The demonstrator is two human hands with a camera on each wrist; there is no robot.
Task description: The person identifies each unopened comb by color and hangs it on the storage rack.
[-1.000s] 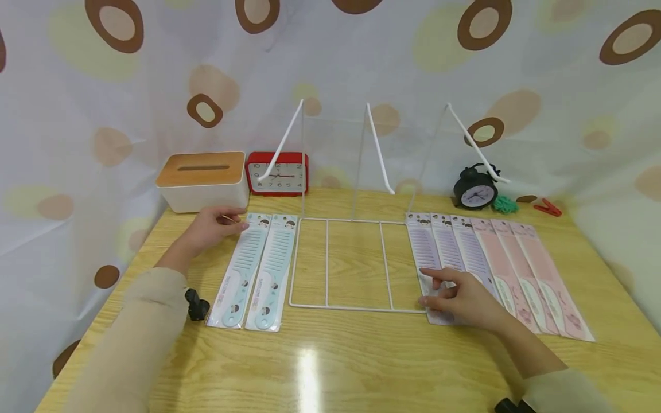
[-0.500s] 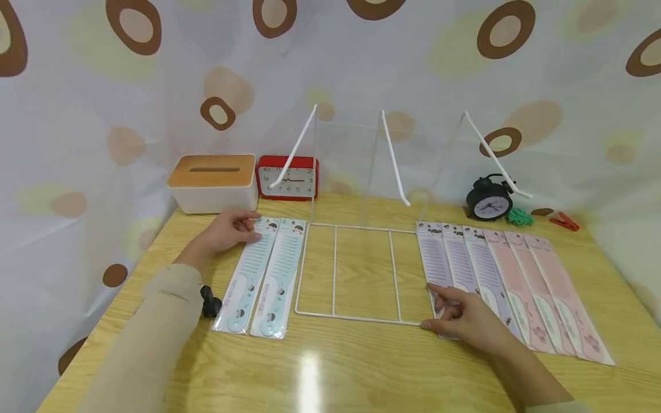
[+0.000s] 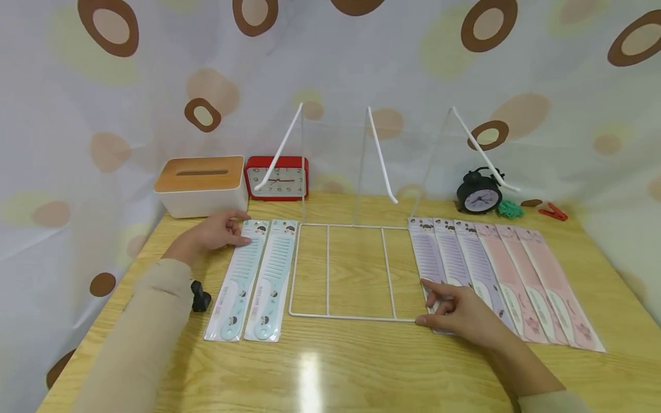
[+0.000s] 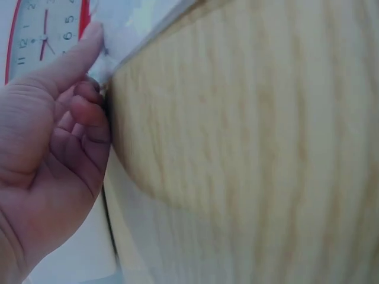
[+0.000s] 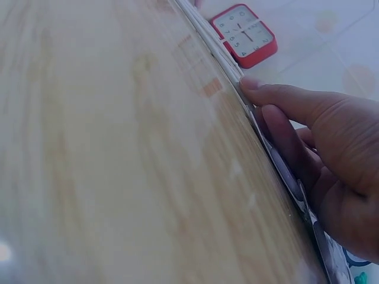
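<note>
In the head view my left hand [image 3: 219, 230] rests at the upper left edge of a packaged light blue comb [image 3: 240, 287], its thumb lying on the wrapper. A second packaged light blue comb [image 3: 272, 275] lies just to the right. The left wrist view shows this hand [image 4: 53, 154] with its thumb on the clear wrapper and the other fingers loosely bent. My right hand [image 3: 462, 312] is over the lower part of a packaged purple comb [image 3: 426, 252], covering some of it. Its thumb touches the front right corner of the white wire rack [image 3: 356, 317], and the index fingertip is at the comb's edge.
Beyond the nearest purple comb lie more packaged purple and pink combs [image 3: 549, 281]. Three white prongs [image 3: 382, 158] rise from the rack. At the back stand a tissue box [image 3: 201, 186], a red clock [image 3: 277, 178] and a black alarm clock [image 3: 479, 195]; a red clip [image 3: 553, 212] lies nearby.
My right hand has slid toward the table's front, its thumb now at the rack's corner. My left hand stays at the light blue comb, its thumb slightly lower. The head view has shifted slightly.
</note>
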